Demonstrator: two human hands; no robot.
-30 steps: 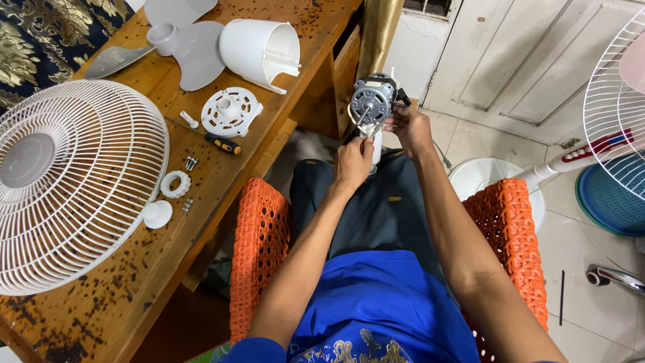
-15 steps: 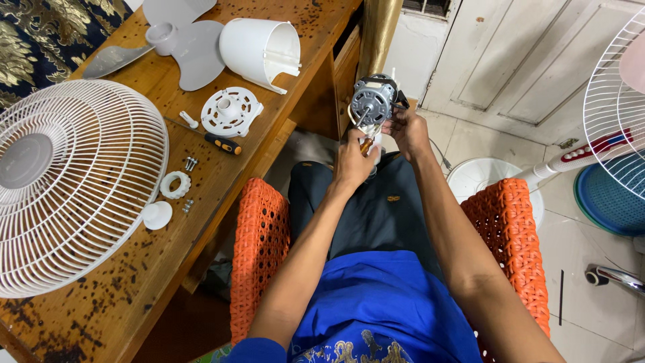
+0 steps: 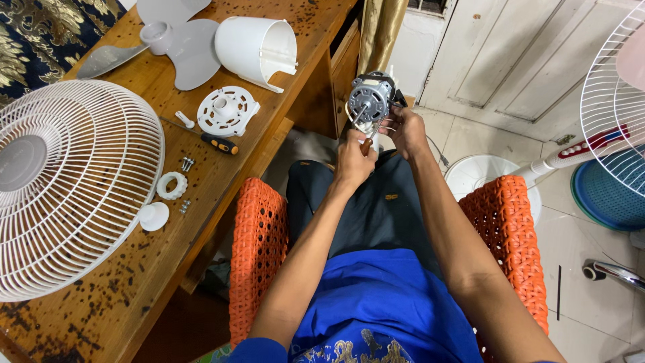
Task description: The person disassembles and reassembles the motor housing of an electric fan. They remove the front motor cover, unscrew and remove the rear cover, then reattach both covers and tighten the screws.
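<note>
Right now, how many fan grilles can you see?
2. One white fan grille lies flat on the wooden table at left. A second grille stands at the right edge, partly cut off by the frame. Others may be out of view.

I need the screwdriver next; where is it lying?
In the head view, the screwdriver lies on the wooden table at the left, just below the round white plate, right of the fan guard.

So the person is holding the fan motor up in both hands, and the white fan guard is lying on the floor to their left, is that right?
Not quite. In the head view both hands, left hand and right hand, do hold the fan motor, but the white fan guard lies on the wooden table to their left, not on the floor.
</note>
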